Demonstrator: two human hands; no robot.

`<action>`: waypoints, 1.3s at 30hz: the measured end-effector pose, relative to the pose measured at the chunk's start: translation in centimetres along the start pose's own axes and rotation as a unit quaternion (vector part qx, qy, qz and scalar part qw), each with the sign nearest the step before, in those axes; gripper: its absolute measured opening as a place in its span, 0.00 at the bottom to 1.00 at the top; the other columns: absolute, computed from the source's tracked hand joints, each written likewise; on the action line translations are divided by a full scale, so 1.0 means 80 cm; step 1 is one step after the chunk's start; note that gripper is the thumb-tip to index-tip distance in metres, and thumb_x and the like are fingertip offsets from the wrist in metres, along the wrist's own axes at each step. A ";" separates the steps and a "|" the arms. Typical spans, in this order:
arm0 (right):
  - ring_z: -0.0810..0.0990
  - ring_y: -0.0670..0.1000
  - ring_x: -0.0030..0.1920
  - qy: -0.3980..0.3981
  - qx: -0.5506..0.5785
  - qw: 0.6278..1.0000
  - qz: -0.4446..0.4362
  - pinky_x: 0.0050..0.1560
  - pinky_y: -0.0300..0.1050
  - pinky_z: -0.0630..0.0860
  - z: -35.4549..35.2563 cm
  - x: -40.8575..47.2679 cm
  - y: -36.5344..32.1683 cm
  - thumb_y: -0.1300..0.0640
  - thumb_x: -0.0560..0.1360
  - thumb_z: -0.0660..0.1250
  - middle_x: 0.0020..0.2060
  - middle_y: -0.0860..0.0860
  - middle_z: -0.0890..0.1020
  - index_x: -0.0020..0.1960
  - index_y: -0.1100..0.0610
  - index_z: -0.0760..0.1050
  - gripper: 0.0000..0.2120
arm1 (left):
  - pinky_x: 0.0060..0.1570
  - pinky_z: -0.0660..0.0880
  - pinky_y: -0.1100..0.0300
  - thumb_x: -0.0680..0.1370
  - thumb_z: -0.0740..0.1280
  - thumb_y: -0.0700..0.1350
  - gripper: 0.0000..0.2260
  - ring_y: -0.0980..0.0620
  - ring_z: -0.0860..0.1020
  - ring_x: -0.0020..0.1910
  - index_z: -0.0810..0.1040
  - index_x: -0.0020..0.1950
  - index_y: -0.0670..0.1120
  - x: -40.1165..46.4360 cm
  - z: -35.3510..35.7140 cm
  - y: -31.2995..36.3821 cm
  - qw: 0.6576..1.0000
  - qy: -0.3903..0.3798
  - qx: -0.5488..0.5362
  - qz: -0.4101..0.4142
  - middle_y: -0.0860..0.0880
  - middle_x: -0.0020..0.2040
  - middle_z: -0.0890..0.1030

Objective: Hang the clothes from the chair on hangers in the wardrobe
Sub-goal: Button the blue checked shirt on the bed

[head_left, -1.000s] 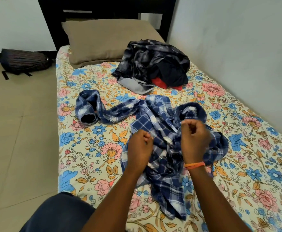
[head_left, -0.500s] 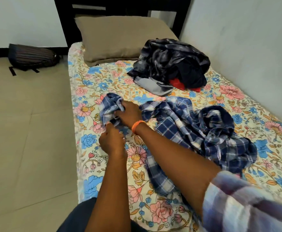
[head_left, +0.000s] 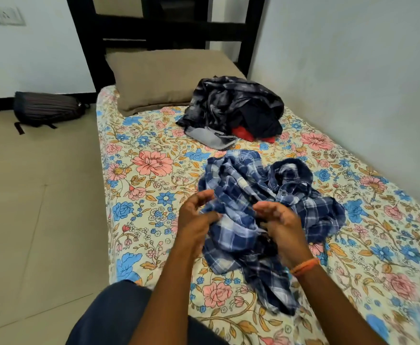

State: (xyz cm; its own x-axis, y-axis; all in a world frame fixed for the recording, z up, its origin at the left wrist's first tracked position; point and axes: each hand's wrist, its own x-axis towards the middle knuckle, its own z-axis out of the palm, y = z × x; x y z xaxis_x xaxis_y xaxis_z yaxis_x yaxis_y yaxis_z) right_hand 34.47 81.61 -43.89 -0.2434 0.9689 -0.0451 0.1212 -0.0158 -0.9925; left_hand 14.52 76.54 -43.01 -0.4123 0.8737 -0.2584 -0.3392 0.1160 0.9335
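A crumpled blue-and-white checked cotton shirt [head_left: 266, 210] lies on the flower-printed bed sheet [head_left: 154, 175] near the middle of the bed, closer to the near edge than to the head. Behind it, towards the head and the right edge along the wall, sits a heap of dark patterned clothes [head_left: 231, 108]. A flat tan fabric pillow [head_left: 164, 78] lies at the head end, left of the heap and touching it. The left hand [head_left: 196, 217] and right hand [head_left: 281, 222] are at the shirt's near side. A dark striped bag [head_left: 45, 108] lies on the floor left of the bed's head corner
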 end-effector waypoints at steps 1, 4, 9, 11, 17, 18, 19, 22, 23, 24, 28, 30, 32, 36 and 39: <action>0.81 0.51 0.59 0.012 0.039 0.999 -0.011 0.59 0.49 0.79 -0.001 -0.003 -0.007 0.77 0.75 0.59 0.55 0.51 0.84 0.57 0.58 0.80 0.21 | 0.45 0.81 0.59 0.68 0.71 0.24 0.24 0.50 0.81 0.55 0.80 0.57 0.47 -0.009 0.004 -0.003 0.999 -0.024 0.026 0.022 0.49 0.59 0.81; 0.80 0.44 0.60 -0.104 -0.069 0.991 -0.045 0.60 0.41 0.76 0.006 -0.007 -0.026 0.55 0.77 0.70 0.59 0.45 0.82 0.63 0.53 0.78 0.14 | 0.48 0.82 0.57 0.67 0.75 0.28 0.24 0.51 0.81 0.56 0.81 0.57 0.50 -0.028 0.009 -0.005 0.995 -0.059 0.063 0.056 0.52 0.59 0.81; 0.83 0.48 0.42 -0.147 -0.224 0.950 -0.162 0.45 0.49 0.80 0.032 -0.007 -0.022 0.61 0.73 0.75 0.42 0.49 0.85 0.49 0.57 0.84 0.05 | 0.50 0.81 0.55 0.67 0.80 0.47 0.20 0.54 0.81 0.53 0.80 0.57 0.52 -0.040 -0.007 -0.008 0.976 -0.041 0.191 0.100 0.54 0.55 0.82; 0.83 0.51 0.42 -0.048 -0.203 0.963 -0.171 0.46 0.50 0.80 0.034 -0.004 -0.019 0.62 0.73 0.74 0.41 0.51 0.85 0.47 0.58 0.84 0.04 | 0.45 0.81 0.58 0.68 0.80 0.53 0.16 0.52 0.83 0.48 0.81 0.52 0.51 -0.045 -0.014 -0.004 0.978 -0.080 0.178 0.072 0.52 0.48 0.84; 0.81 0.43 0.40 0.007 -0.168 0.971 -0.168 0.43 0.38 0.78 0.036 -0.011 -0.019 0.65 0.73 0.74 0.39 0.45 0.84 0.46 0.52 0.82 0.09 | 0.44 0.78 0.60 0.78 0.68 0.57 0.13 0.53 0.83 0.45 0.84 0.48 0.49 -0.046 -0.013 0.003 0.982 -0.113 0.153 0.010 0.48 0.45 0.85; 0.81 0.45 0.39 -0.003 -0.168 0.971 -0.168 0.42 0.40 0.79 0.037 -0.012 -0.019 0.66 0.72 0.74 0.39 0.47 0.83 0.45 0.53 0.82 0.09 | 0.44 0.79 0.61 0.78 0.69 0.53 0.09 0.53 0.83 0.45 0.84 0.48 0.49 -0.045 -0.013 0.000 0.978 -0.124 0.168 0.008 0.48 0.44 0.86; 0.81 0.48 0.39 -0.008 -0.164 0.973 -0.163 0.41 0.43 0.79 0.038 -0.014 -0.018 0.67 0.72 0.73 0.38 0.49 0.83 0.44 0.53 0.82 0.09 | 0.42 0.79 0.62 0.77 0.71 0.49 0.07 0.53 0.84 0.44 0.84 0.48 0.47 -0.046 -0.013 -0.001 0.975 -0.133 0.175 0.003 0.49 0.44 0.86; 0.80 0.51 0.37 -0.003 -0.146 0.980 -0.137 0.39 0.48 0.78 0.038 -0.015 -0.011 0.67 0.71 0.74 0.36 0.50 0.83 0.41 0.55 0.82 0.08 | 0.45 0.81 0.56 0.75 0.74 0.43 0.06 0.47 0.85 0.45 0.83 0.49 0.42 -0.042 -0.014 -0.007 0.974 -0.134 0.184 0.003 0.46 0.46 0.86; 0.79 0.49 0.36 -0.003 -0.147 0.980 -0.135 0.38 0.46 0.78 0.036 -0.017 -0.009 0.66 0.71 0.74 0.35 0.48 0.82 0.42 0.56 0.82 0.06 | 0.47 0.81 0.55 0.74 0.74 0.41 0.06 0.46 0.84 0.45 0.83 0.50 0.41 -0.041 -0.015 -0.008 0.975 -0.130 0.182 0.006 0.45 0.46 0.86; 0.78 0.45 0.35 -0.006 -0.151 0.979 -0.134 0.38 0.43 0.77 0.035 -0.018 -0.006 0.65 0.71 0.74 0.35 0.47 0.82 0.42 0.55 0.82 0.06 | 0.48 0.81 0.55 0.74 0.75 0.40 0.07 0.47 0.84 0.45 0.83 0.50 0.41 -0.040 -0.015 -0.007 0.974 -0.132 0.185 0.007 0.45 0.46 0.86; 0.80 0.41 0.38 -0.001 -0.170 0.974 -0.152 0.41 0.34 0.75 0.026 -0.025 -0.002 0.62 0.73 0.74 0.36 0.42 0.82 0.42 0.52 0.80 0.07 | 0.47 0.79 0.58 0.76 0.73 0.49 0.10 0.50 0.84 0.47 0.83 0.51 0.44 -0.044 -0.006 -0.014 0.954 -0.169 0.246 -0.022 0.47 0.47 0.86; 0.79 0.45 0.40 0.002 -0.205 0.962 -0.181 0.43 0.40 0.77 0.022 -0.024 0.002 0.61 0.74 0.73 0.39 0.48 0.83 0.44 0.56 0.81 0.02 | 0.47 0.78 0.57 0.74 0.71 0.59 0.19 0.50 0.84 0.47 0.83 0.51 0.43 -0.043 0.002 -0.020 0.942 -0.195 0.268 -0.048 0.47 0.47 0.86; 0.79 0.48 0.48 -0.004 -0.261 0.945 -0.198 0.51 0.44 0.77 0.013 -0.027 0.001 0.57 0.74 0.70 0.47 0.51 0.83 0.51 0.57 0.81 0.08 | 0.45 0.75 0.55 0.73 0.70 0.64 0.27 0.47 0.83 0.42 0.82 0.47 0.39 -0.042 0.009 -0.023 0.930 -0.187 0.314 -0.033 0.42 0.42 0.84; 0.74 0.53 0.61 0.006 -0.294 0.943 -0.158 0.61 0.45 0.70 -0.052 -0.048 -0.008 0.61 0.71 0.69 0.59 0.52 0.78 0.61 0.54 0.77 0.18 | 0.44 0.75 0.52 0.69 0.73 0.65 0.24 0.44 0.80 0.44 0.78 0.45 0.44 -0.033 0.058 -0.017 0.813 -0.091 0.570 0.077 0.45 0.42 0.80; 0.77 0.56 0.57 0.111 -0.285 0.946 -0.107 0.57 0.53 0.75 -0.122 -0.065 0.000 0.60 0.70 0.69 0.56 0.54 0.80 0.58 0.54 0.79 0.17 | 0.56 0.73 0.42 0.65 0.72 0.69 0.30 0.36 0.75 0.57 0.74 0.53 0.47 -0.050 0.128 -0.017 0.713 -0.025 0.681 0.166 0.41 0.56 0.77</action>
State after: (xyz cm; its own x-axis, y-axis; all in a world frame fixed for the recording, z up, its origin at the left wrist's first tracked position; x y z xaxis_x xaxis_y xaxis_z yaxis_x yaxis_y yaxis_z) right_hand 45.13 79.02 -42.57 -0.1208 0.9639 0.2374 0.6071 0.2609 -0.7505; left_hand 25.24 77.72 -40.70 -0.2363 0.9716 0.0099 0.9193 0.2203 0.3263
